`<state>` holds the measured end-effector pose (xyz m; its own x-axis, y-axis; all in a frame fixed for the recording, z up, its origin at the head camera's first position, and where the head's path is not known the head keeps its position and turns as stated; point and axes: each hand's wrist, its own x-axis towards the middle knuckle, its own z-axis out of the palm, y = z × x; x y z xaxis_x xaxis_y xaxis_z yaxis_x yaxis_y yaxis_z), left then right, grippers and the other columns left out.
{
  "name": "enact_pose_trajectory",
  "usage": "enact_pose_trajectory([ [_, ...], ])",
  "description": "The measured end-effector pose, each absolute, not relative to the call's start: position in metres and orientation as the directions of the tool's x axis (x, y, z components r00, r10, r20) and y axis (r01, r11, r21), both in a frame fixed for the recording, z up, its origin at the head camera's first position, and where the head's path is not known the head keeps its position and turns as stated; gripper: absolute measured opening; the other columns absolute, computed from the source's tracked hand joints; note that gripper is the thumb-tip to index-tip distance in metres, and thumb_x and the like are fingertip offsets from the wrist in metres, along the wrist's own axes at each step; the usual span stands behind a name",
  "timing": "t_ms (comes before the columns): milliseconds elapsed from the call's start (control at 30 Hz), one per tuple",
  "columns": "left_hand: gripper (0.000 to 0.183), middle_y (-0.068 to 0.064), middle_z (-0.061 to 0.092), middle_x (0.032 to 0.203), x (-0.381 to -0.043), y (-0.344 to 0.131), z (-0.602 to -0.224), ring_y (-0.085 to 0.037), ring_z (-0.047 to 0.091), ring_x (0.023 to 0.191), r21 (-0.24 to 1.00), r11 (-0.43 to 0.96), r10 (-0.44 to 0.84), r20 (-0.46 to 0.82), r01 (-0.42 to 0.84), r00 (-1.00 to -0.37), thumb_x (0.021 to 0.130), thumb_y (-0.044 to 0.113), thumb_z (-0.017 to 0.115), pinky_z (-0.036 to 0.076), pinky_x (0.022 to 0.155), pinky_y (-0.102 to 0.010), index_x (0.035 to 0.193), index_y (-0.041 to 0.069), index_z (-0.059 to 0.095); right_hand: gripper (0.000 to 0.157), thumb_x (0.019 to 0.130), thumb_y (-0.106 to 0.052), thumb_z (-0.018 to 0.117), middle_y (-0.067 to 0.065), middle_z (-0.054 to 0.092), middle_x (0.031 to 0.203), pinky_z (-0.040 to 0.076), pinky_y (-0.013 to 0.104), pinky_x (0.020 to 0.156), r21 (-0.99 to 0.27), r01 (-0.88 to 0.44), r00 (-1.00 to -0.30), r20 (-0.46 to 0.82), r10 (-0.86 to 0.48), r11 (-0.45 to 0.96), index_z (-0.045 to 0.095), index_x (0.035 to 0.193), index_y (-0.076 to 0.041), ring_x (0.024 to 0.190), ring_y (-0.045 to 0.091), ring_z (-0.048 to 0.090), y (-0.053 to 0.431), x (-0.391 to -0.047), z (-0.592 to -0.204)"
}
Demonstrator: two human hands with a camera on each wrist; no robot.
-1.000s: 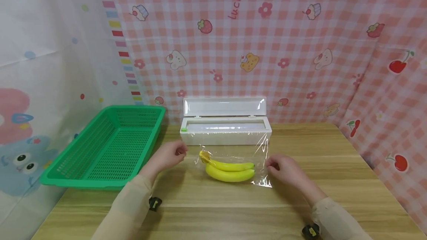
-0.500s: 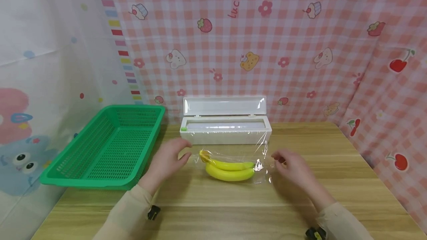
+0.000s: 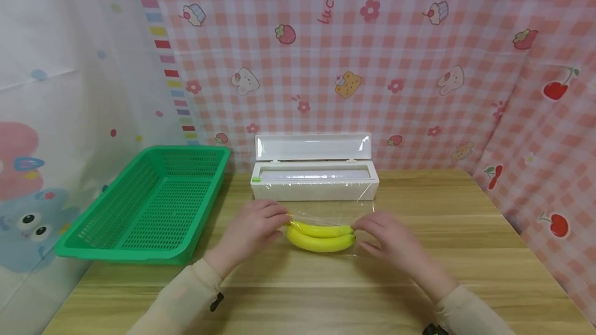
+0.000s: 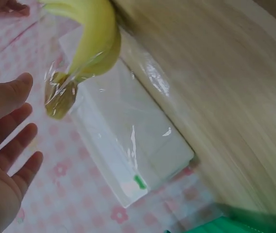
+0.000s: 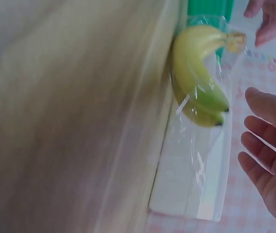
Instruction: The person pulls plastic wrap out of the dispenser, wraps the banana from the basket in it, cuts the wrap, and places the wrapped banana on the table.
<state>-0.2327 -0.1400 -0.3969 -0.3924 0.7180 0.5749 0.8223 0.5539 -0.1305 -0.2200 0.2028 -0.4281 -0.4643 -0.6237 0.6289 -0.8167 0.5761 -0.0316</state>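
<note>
Two joined yellow bananas [image 3: 321, 237] lie on the table, stem to the left, under clear cling film [image 3: 326, 212]. This film runs from the front of a white cling film dispenser [image 3: 316, 191] behind them. At the stem end is my left hand [image 3: 253, 229], its thumb and fingers spread apart with nothing between them in the left wrist view. My right hand [image 3: 391, 242] is at the green tips, fingertips overlapping the film in the head view. Its fingers are loosely bent and apart in the right wrist view. The dispenser's lid [image 3: 313, 148] is raised.
To the left stands a green plastic basket [image 3: 116, 257] with perforated walls. A small green slider [image 3: 256, 180] sits on the dispenser's left end. Behind the wooden table [image 3: 302, 304] hangs a pink checked cloth [image 3: 298, 66].
Both hands have moved inward, the left to the stem and the right to the tips. The film's loose right edge has folded in toward the bananas, which stay in place.
</note>
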Motion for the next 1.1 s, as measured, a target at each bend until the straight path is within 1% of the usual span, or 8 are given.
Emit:
enact_pose_trajectory([
  [67, 0.034, -0.003, 0.071, 0.110, -0.233, -0.138, -0.398, -0.024, 0.062, 0.106, -0.163, 0.550, 0.744, 0.542, 0.819, -0.391, 0.072, 0.009, 0.088, 0.052, 0.095, -0.039, 0.104, 0.010, 0.075, 0.043, 0.066, -0.010, 0.088, 0.004, 0.067, 0.102, 0.055, 0.042, 0.084, -0.009, -0.841, -0.432, 0.614, -0.660, 0.541, 0.069, 0.105, -0.006, 0.096, 0.024, 0.063, 0.199, -0.219, -0.429],
  [100, 0.033, -0.003, 0.071, 0.110, -0.234, -0.136, -0.398, -0.023, 0.062, 0.106, -0.185, 0.547, 0.757, 0.526, 0.816, -0.388, 0.074, 0.009, 0.087, 0.051, 0.096, -0.038, 0.104, 0.011, 0.075, 0.043, 0.067, -0.010, 0.089, 0.003, 0.067, 0.103, 0.055, 0.041, 0.084, -0.005, -0.847, -0.426, 0.604, -0.673, 0.532, 0.069, 0.105, -0.006, 0.097, 0.024, 0.063, 0.197, -0.218, -0.430],
  [267, 0.030, -0.002, 0.070, 0.113, -0.233, -0.131, -0.397, -0.021, 0.061, 0.109, -0.282, 0.544, 0.802, 0.451, 0.790, -0.391, 0.080, 0.006, 0.083, 0.049, 0.100, -0.035, 0.108, 0.011, 0.075, 0.044, 0.067, -0.007, 0.088, 0.002, 0.066, 0.106, 0.055, 0.038, 0.085, -0.001, -0.839, -0.455, 0.547, -0.702, 0.544, 0.069, 0.107, -0.007, 0.101, 0.022, 0.061, 0.189, -0.214, -0.431],
  [467, 0.032, -0.001, 0.069, 0.118, -0.236, -0.128, -0.400, -0.022, 0.060, 0.113, -0.342, 0.536, 0.825, 0.406, 0.771, -0.393, 0.081, 0.005, 0.081, 0.047, 0.103, -0.037, 0.112, 0.013, 0.074, 0.044, 0.068, -0.007, 0.087, 0.001, 0.065, 0.107, 0.054, 0.039, 0.087, 0.014, -0.819, -0.485, 0.518, -0.704, 0.574, 0.069, 0.109, -0.008, 0.102, 0.022, 0.060, 0.186, -0.213, -0.434],
  [700, 0.026, -0.003, 0.069, 0.115, -0.243, -0.127, -0.404, -0.023, 0.061, 0.112, -0.325, 0.527, 0.827, 0.410, 0.785, -0.385, 0.083, 0.004, 0.079, 0.048, 0.102, -0.037, 0.107, 0.012, 0.074, 0.045, 0.067, 0.000, 0.086, 0.001, 0.064, 0.105, 0.054, 0.038, 0.086, -0.006, -0.792, -0.528, 0.508, -0.680, 0.611, 0.069, 0.108, -0.010, 0.102, 0.022, 0.058, 0.184, -0.216, -0.439],
  [933, 0.026, -0.003, 0.070, 0.112, -0.248, -0.128, -0.409, -0.022, 0.062, 0.110, -0.282, 0.526, 0.820, 0.418, 0.803, -0.391, 0.082, -0.001, 0.078, 0.051, 0.097, -0.033, 0.106, 0.010, 0.074, 0.043, 0.070, 0.002, 0.085, 0.001, 0.062, 0.106, 0.054, 0.037, 0.086, -0.065, -0.766, -0.582, 0.492, -0.647, 0.639, 0.070, 0.108, -0.012, 0.103, 0.021, 0.056, 0.182, -0.218, -0.440],
  [1100, 0.027, -0.003, 0.070, 0.110, -0.251, -0.128, -0.412, -0.021, 0.062, 0.107, -0.236, 0.531, 0.807, 0.433, 0.814, -0.402, 0.082, -0.004, 0.076, 0.052, 0.095, -0.032, 0.104, 0.010, 0.074, 0.041, 0.069, 0.005, 0.083, 0.003, 0.061, 0.103, 0.055, 0.037, 0.081, -0.081, -0.765, -0.582, 0.511, -0.632, 0.640, 0.070, 0.105, -0.011, 0.099, 0.022, 0.057, 0.180, -0.221, -0.442],
])
